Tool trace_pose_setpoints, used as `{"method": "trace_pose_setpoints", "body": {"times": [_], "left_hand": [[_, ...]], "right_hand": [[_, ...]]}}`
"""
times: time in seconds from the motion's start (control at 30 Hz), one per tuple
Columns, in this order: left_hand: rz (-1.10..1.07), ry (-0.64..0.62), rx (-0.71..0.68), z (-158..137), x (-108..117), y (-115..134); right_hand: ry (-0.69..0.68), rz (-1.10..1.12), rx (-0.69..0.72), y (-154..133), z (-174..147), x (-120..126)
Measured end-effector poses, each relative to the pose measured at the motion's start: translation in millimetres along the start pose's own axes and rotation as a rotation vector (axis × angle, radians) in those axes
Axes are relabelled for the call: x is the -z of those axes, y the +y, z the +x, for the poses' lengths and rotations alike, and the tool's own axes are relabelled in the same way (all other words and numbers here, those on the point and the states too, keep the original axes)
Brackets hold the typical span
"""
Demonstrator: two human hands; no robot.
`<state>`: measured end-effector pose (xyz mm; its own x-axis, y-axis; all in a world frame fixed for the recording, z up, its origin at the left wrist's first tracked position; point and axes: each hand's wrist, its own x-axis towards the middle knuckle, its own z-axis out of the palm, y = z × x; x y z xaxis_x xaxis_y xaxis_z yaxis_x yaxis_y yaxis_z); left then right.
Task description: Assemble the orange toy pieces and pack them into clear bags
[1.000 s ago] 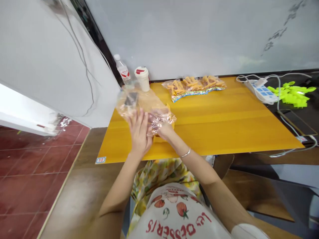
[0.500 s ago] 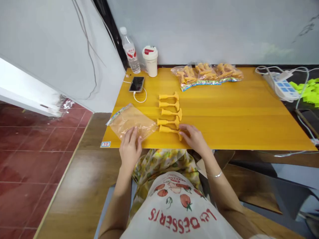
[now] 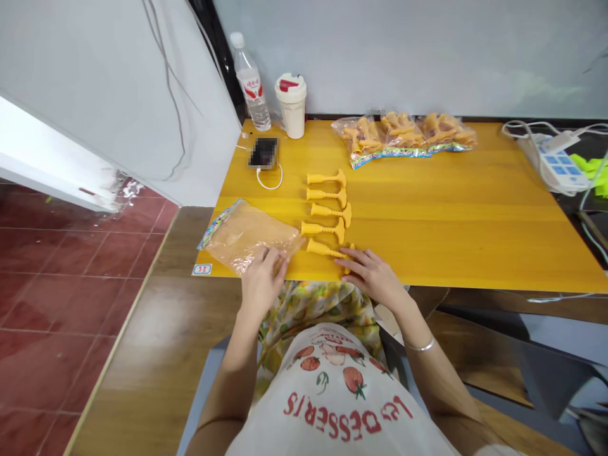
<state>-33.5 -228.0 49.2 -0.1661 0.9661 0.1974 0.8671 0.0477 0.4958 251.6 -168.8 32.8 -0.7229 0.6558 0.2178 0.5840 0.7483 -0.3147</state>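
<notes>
Several yellow T-shaped plastic pieces lie in a column on the table, including one near the top (image 3: 325, 195) and one lower down (image 3: 323, 229). My right hand (image 3: 373, 275) has its fingers around the crossbar end of the nearest yellow T-shaped piece (image 3: 322, 247), partly hiding it. Left of the column lies a flat clear plastic bag (image 3: 247, 234) with a colourful printed strip along one edge. My left hand (image 3: 263, 278) pinches the bag's near edge between thumb and fingers. The fingertips cover the exact grip.
Packed bags of yellow pieces (image 3: 403, 136) lie along the back of the yellow table (image 3: 451, 221). At the back left stand a water bottle (image 3: 253, 88) and a lidded cup (image 3: 292, 107), with a phone (image 3: 263, 153) on a cable before them. A power strip (image 3: 558, 161) sits at the right.
My left hand has moved slightly right along the bag's near edge. My right fingers have closed further over the nearest piece's crossbar. The camera view has shifted a little.
</notes>
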Motion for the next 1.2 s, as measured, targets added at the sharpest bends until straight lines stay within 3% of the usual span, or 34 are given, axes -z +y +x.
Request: {"method": "trace_pose_setpoints", "body": {"times": [0.17,0.33,0.63,0.83,1.03,1.2], "left_hand": [[-0.098,0.029,0.126,5,-2,4],[-0.196,0.064,0.135,8,-4,11],[-0.132,0.103,-0.154,16,-8,54],[-0.233,0.078,-0.143,14,-6,71],[-0.254,0.065,-0.169,11,-3,67],[-0.219,0.116,-0.2,13,0,66]], "right_hand": [[0.028,0.072,0.01,-1,1,1],[0.04,0.139,0.044,-14,1,2],[0.109,0.039,0.183,-34,43,-2],[0.039,-0.031,0.201,-36,78,-17],[-0.076,0.14,0.106,-43,99,-35],[-0.02,0.475,0.057,-45,110,-59]]}}
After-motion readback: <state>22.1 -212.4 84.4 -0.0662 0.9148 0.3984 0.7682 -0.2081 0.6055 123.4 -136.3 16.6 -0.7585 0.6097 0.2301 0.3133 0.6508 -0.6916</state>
